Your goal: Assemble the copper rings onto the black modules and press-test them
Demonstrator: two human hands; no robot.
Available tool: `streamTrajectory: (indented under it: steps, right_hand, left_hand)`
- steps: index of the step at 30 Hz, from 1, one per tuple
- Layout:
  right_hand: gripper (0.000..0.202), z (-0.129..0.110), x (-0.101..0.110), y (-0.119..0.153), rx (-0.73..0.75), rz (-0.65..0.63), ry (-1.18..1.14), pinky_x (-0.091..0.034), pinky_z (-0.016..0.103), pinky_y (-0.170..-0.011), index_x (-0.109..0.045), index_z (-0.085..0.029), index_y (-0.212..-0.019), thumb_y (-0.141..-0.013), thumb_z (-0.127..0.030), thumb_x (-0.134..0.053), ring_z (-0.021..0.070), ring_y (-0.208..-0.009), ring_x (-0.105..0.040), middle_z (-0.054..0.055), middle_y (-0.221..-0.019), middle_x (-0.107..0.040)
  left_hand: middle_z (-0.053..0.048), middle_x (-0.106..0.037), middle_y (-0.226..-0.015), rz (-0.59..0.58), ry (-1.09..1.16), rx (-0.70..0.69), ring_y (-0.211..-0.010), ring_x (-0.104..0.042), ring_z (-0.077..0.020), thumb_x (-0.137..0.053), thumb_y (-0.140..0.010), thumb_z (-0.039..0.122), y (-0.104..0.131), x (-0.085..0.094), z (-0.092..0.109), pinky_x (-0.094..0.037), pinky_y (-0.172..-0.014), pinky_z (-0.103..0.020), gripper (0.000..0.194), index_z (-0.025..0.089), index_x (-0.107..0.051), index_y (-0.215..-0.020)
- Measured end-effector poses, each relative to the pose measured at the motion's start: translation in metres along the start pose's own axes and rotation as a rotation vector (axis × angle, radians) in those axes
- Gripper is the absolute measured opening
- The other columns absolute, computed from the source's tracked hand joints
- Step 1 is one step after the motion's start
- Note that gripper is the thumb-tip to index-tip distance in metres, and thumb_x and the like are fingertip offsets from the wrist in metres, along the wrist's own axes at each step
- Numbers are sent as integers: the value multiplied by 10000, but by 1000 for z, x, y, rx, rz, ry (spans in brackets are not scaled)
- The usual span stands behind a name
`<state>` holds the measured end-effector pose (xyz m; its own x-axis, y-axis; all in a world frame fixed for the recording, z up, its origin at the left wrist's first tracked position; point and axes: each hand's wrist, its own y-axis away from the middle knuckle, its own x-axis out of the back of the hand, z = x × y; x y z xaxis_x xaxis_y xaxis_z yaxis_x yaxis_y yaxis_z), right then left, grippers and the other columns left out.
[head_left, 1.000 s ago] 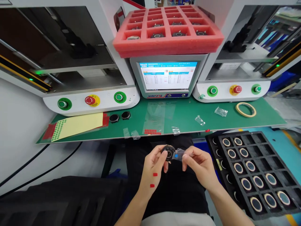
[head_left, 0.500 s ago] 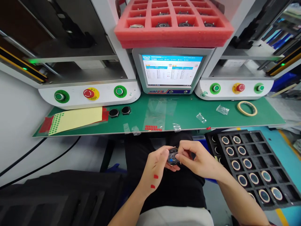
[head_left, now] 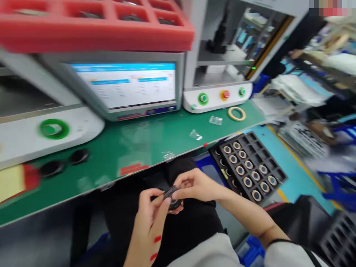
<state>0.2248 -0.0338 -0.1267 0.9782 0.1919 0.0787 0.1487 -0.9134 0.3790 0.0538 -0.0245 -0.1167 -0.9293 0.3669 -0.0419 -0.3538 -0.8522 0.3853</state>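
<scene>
Over my lap I hold a round, dark watch case [head_left: 172, 200] between both hands. My left hand [head_left: 152, 209] grips its left side, thumb on top and fingers underneath. Two small red stickers [head_left: 157, 239] are stuck on the back of that hand. From the right, my right hand [head_left: 196, 185] pinches the far and right edge of the case with thumb and fingers. The case is tilted, and fingers cover part of it. Its surface detail is blurred.
Two dark round watch faces [head_left: 51, 168] lie on the green bench [head_left: 178, 129], near red tape strips [head_left: 135, 169] and clear film scraps [head_left: 196, 135]. A tape roll [head_left: 236, 114] lies farther right. Beside my right arm, a black tray [head_left: 251, 149] holds several round pieces. A monitor [head_left: 133, 87] stands ahead.
My view has swung to the right, bringing more of the tray and right side into sight. Both hands still hold the watch case, which is now tilted more steeply.
</scene>
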Motion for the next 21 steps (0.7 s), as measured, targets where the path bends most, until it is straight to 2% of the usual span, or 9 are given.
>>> streamTrajectory:
  steps: [2, 4, 6, 8, 11, 13, 15, 18, 21]
  right_hand:
    - [329, 24, 14, 5, -54, 124, 16, -514, 228, -569, -681, -133, -800, -784, -456, -741, 121, -609, -649, -1, -696, -694]
    - [297, 52, 43, 20, -139, 320, 72, -561, 267, -641, -676, -124, -875, -857, -420, -698, 131, -683, -672, 11, -786, -704]
    - [251, 82, 86, 47, -246, 576, 175, -579, 324, -738, -650, -125, -1010, -938, -363, -614, 149, -814, -674, 35, -945, -688]
    - [263, 111, 134, 79, -361, 851, 309, -564, 373, -834, -624, -160, -1130, -962, -355, -571, 189, -961, -649, 65, -1133, -648]
    - [328, 150, 194, 120, -500, 1132, 490, -540, 435, -899, -578, -164, -1225, -953, -347, -586, 221, -1063, -621, 93, -1240, -599]
    - [330, 172, 218, 134, -558, 1223, 584, -534, 444, -911, -576, -166, -1229, -952, -345, -588, 226, -1079, -615, 95, -1252, -594]
    - [324, 191, 229, 137, -588, 1246, 654, -534, 440, -912, -582, -164, -1222, -951, -342, -590, 224, -1076, -616, 96, -1248, -597]
    - [334, 209, 234, 130, -612, 1215, 719, -538, 430, -904, -585, -146, -1215, -943, -340, -604, 224, -1065, -623, 106, -1233, -603]
    - [342, 215, 236, 124, -633, 1182, 754, -539, 427, -903, -586, -135, -1214, -940, -338, -610, 225, -1062, -625, 112, -1229, -604]
  left_hand:
    - [-12, -749, -777, -29, -74, 29, -651, -724, -204, -677, -793, 556, -8, -9, -8, -583, -664, -304, 490, 239, -409, -1052]
    - [-12, -739, -732, -90, -131, 60, -633, -718, -210, -683, -757, 607, -19, -18, -17, -582, -655, -310, 563, 229, -423, -1083]
    - [-28, -735, -721, -134, -162, 74, -638, -717, -223, -654, -746, 660, -29, -25, -24, -584, -658, -328, 586, 214, -454, -1069]
    - [-47, -740, -760, -136, -198, 75, -675, -724, -237, -641, -727, 701, -36, -30, -30, -590, -685, -347, 613, 210, -485, -1058]
    - [-46, -738, -795, -128, -244, 106, -655, -717, -237, -654, -674, 745, -44, -35, -33, -597, -651, -341, 695, 223, -491, -1102]
    - [-32, -732, -790, -136, -248, 147, -585, -695, -221, -665, -644, 759, -48, -37, -35, -592, -588, -327, 739, 234, -477, -1129]
    - [-24, -727, -780, -145, -258, 183, -550, -678, -214, -673, -625, 765, -50, -38, -35, -583, -550, -319, 755, 239, -474, -1129]
    - [-34, -733, -809, -147, -311, 206, -581, -687, -224, -643, -628, 788, -52, -35, -35, -585, -581, -326, 740, 243, -501, -1107]
    - [-49, -742, -872, -143, -389, 200, -650, -705, -243, -581, -655, 814, -52, -26, -38, -591, -655, -349, 712, 253, -538, -1091]
